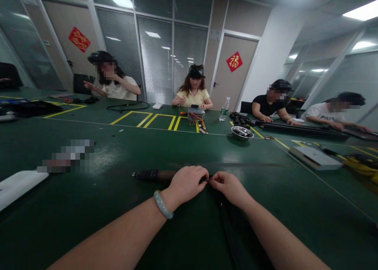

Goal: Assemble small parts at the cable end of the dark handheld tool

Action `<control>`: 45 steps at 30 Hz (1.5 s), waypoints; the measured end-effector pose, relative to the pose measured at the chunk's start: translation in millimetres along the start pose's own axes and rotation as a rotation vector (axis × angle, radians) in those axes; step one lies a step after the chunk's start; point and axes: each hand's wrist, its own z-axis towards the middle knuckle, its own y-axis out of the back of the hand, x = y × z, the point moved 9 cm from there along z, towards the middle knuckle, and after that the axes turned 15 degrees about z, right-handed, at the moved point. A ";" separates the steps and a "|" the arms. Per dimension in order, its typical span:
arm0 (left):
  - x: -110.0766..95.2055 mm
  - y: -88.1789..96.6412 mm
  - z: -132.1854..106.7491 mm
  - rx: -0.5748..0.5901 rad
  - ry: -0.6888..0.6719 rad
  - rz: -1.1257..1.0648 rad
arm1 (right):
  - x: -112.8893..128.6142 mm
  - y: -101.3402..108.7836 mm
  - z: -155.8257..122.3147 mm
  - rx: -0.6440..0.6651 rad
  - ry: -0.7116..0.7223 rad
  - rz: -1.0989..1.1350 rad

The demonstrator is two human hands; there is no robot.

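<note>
A dark rod-like object [165,176], brownish along its length with a black end and a small metal tip, lies crosswise on the green table. My left hand [189,181], with a pale green bangle on the wrist, is closed over its right part. Close beside it, my right hand [226,185] is closed in a pinch at a small dark piece, too small to name. The fingertips of both hands nearly meet there. From below my right hand a long black strip [226,222] runs toward me across the table; whether it joins the rod is hidden.
A white object [20,185] and a blurred-out item lie at left. Farther off stand a metal bowl [242,134], a water bottle [224,110] and a grey box with wires [195,114]. A flat silver box [315,157] lies right. Several people sit across the table.
</note>
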 end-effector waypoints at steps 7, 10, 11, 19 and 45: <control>-0.9 1.5 0.2 0.007 -0.011 -0.002 | 1.9 0.7 -1.5 -0.002 -0.008 -0.007; 1.6 1.4 0.2 0.001 0.022 -0.001 | 3.4 0.8 -2.4 -0.002 -0.020 -0.004; 2.2 1.1 0.2 0.003 0.030 -0.002 | 3.7 1.0 -2.5 -0.003 -0.021 -0.004; -1.1 2.8 0.7 0.012 -0.003 -0.005 | 1.9 0.3 -1.7 0.003 -0.019 -0.006; -2.6 2.5 -0.3 0.024 -0.011 0.010 | 4.7 0.1 -2.3 0.003 -0.006 -0.015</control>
